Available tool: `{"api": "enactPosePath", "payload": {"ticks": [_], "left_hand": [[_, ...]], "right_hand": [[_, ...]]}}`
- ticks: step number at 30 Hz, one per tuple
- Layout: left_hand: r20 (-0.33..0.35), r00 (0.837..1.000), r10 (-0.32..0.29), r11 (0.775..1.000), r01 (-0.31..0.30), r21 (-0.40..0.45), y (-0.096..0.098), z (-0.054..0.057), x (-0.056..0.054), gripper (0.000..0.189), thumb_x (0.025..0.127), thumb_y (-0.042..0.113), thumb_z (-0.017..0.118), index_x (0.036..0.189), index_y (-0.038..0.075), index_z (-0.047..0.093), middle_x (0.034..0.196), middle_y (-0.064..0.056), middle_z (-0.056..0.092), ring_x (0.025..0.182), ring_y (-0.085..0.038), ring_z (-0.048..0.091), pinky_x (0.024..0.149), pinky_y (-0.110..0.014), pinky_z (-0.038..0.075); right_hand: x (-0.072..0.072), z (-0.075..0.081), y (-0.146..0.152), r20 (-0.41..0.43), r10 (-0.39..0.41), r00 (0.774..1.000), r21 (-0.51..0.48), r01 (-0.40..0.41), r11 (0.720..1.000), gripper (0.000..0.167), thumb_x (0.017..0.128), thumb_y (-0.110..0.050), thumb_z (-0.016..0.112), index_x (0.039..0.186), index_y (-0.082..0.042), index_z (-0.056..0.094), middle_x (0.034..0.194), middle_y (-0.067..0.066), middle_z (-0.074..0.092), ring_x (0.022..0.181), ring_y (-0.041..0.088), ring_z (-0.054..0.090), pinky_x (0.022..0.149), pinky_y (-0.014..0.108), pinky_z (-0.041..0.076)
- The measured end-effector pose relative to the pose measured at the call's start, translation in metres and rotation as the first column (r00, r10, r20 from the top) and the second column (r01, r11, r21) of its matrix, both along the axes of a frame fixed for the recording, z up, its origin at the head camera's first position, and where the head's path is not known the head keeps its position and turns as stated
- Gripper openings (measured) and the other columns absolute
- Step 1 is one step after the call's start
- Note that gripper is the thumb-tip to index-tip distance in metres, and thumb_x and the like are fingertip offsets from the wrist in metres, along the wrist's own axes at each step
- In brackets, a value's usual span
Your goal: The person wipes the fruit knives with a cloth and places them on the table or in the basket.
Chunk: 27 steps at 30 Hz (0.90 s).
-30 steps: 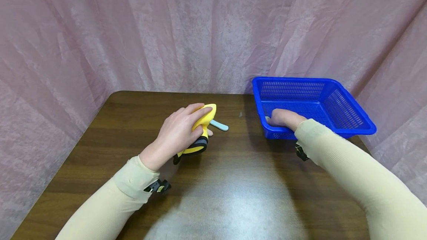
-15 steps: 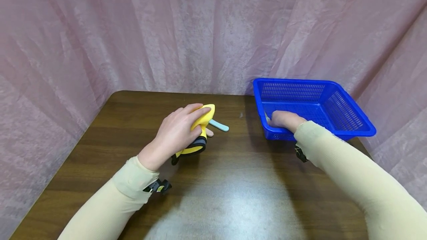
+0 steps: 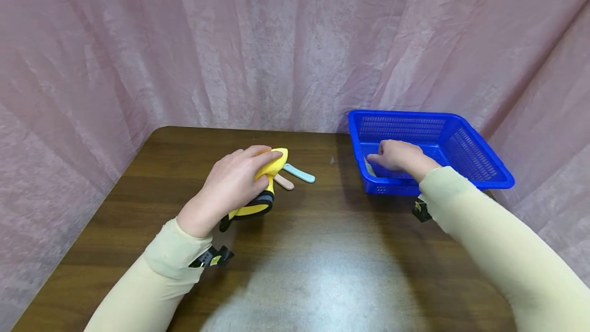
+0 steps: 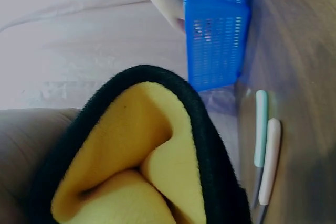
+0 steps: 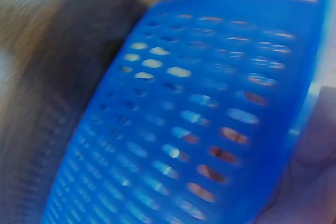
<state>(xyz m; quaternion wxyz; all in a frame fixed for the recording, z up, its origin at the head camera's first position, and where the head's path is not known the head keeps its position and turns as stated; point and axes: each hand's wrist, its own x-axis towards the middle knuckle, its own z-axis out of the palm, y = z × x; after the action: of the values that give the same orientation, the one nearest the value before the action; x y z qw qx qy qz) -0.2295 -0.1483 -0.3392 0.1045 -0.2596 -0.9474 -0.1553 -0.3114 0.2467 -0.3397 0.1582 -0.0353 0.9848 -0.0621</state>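
Observation:
My left hand (image 3: 230, 182) grips a yellow glove-like cloth piece (image 3: 277, 160) above the table, thumb on the near side and fingers over the top. Its black-trimmed opening, yellow and fleecy inside (image 4: 126, 129), faces the left wrist camera. Beyond it lie two slim handles, one pale blue (image 3: 300, 174) and one pink (image 3: 283, 182). In the left wrist view, thin dark parts extend from them. My right hand (image 3: 403, 157) is over the left side of the blue basket (image 3: 488, 184), fingers bent downward and partly hidden. A small pale thing (image 3: 370, 168) shows in the basket beneath its thumb.
The basket, with perforated walls, stands at the back right of the brown wooden table (image 3: 332, 240). A pink curtain (image 3: 258, 45) hangs behind the table and along its sides.
My right hand has risen and moved right from the basket's left wall, uncovering more of the pale thing. My left hand has shifted left with the yellow piece, exposing more of both handles.

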Motion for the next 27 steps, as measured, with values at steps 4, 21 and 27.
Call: {"api": "enactPosePath", "payload": {"ticks": [4,21,27], "left_hand": [[0.005,1.0,-0.006,1.0,0.006,0.017,-0.001,0.004,0.0,0.061,0.095,0.012,0.069,0.155,0.025,0.067,0.154,0.001,0.064,0.118,-0.032,0.068,0.089,-0.05,0.056],[-0.03,1.0,-0.009,0.999,0.01,0.037,0.003,0.009,0.005,0.062,0.094,0.009,0.067,0.154,0.025,0.068,0.152,0.001,0.065,0.113,-0.032,0.068,0.087,-0.049,0.055],[-0.051,0.998,-0.029,0.999,0.03,0.036,0.007,0.011,0.007,0.064,0.093,0.009,0.066,0.155,0.026,0.067,0.152,0.001,0.065,0.112,-0.032,0.068,0.089,-0.049,0.054]], "right_hand": [[0.005,0.009,0.001,-0.103,-0.011,0.995,-0.009,0.01,1.0,0.052,0.112,-0.05,0.057,0.127,-0.001,0.067,0.122,0.021,0.073,0.109,0.042,0.068,0.092,0.065,0.051],[0.04,0.016,-0.006,-0.277,0.046,0.96,-0.019,-0.053,0.998,0.065,0.113,-0.051,0.055,0.152,0.001,0.059,0.148,0.028,0.063,0.139,0.054,0.054,0.102,0.076,0.047],[0.052,0.021,-0.012,-0.339,0.064,0.939,-0.012,-0.072,0.997,0.065,0.113,-0.053,0.056,0.153,-0.001,0.059,0.149,0.025,0.062,0.143,0.051,0.05,0.103,0.076,0.047]]}}
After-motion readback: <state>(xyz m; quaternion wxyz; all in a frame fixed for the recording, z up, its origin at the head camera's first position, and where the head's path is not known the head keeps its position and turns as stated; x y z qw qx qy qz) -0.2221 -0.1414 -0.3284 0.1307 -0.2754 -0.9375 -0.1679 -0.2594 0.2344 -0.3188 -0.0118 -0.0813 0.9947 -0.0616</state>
